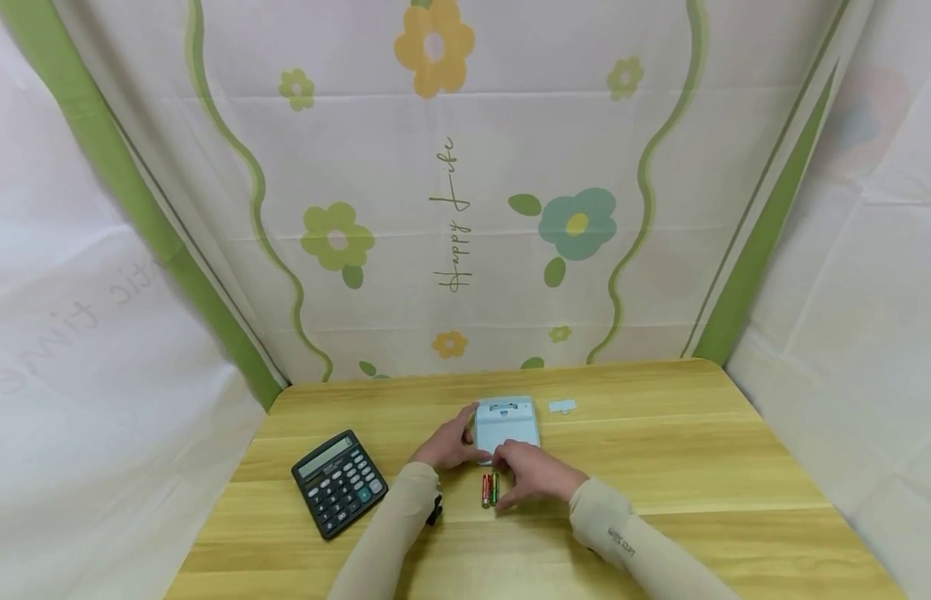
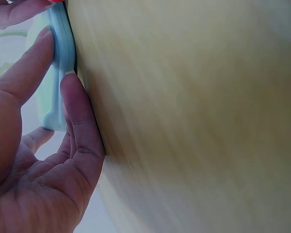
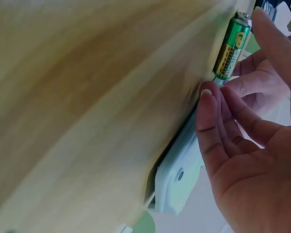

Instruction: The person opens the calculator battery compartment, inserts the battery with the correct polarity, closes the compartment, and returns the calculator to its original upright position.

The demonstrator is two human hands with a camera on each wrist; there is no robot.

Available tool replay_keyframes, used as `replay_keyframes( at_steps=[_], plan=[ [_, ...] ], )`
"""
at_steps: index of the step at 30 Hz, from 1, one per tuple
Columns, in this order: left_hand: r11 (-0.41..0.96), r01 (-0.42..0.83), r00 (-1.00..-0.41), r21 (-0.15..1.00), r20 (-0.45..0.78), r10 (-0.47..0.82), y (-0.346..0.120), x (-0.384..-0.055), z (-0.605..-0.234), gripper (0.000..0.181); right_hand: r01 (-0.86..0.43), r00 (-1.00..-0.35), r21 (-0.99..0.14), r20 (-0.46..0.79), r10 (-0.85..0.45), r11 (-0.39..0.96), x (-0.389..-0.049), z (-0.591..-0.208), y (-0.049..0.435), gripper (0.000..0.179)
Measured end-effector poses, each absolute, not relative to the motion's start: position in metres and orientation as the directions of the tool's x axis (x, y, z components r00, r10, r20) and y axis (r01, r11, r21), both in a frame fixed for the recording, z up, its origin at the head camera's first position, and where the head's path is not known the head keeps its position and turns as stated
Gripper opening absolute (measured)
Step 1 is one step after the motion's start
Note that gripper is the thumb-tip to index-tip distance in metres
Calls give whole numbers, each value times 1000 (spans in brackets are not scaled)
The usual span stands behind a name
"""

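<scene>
A flat light blue device (image 1: 504, 429), with a recessed slot near its far end, lies on the wooden table. My left hand (image 1: 446, 444) holds its left side, thumb on the upper face and fingers along the edge in the left wrist view. Just in front of the device, a red battery (image 1: 487, 492) and a green battery (image 1: 496, 489) lie side by side. My right hand (image 1: 538, 471) is spread around them, fingertips at the device's near edge and thumb beside the green battery. Nothing is gripped in it.
A black calculator (image 1: 340, 483) lies on the left of the table. Right of the device is a small light blue cover piece (image 1: 563, 406). Printed fabric (image 1: 495, 317) hangs behind the table's far edge and along both sides.
</scene>
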State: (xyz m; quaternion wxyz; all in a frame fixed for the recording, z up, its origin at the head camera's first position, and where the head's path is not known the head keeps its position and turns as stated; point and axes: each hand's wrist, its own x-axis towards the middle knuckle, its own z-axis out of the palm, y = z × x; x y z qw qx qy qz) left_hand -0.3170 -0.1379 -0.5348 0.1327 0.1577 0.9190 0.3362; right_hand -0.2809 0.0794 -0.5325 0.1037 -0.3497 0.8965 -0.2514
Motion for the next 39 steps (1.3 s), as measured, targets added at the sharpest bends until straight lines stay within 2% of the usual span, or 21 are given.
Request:
replay_keyframes(
  at_steps=[7,15,23,31,39],
  plan=[
    [724,197,-917,661,-138,375,-138,-316,-534,100,-588,-735,-487,-12,-678,646,-276,-533,75,63],
    [725,183,-915,664,-154,372,-138,-316,-536,100,-626,-728,-424,17,-685,654,-268,-530,73,56],
    [721,199,-913,663,-142,382,-137,-319,-538,100,-645,-719,-411,44,-693,644,-268,-532,73,48],
    [725,178,-916,666,-157,369,-138,-319,-536,101,-603,-733,-491,31,-680,628,-272,-527,81,46],
    [722,180,-916,668,-154,371,-138,-320,-536,101,-591,-721,-603,98,-686,536,-281,-516,91,41]
  ],
)
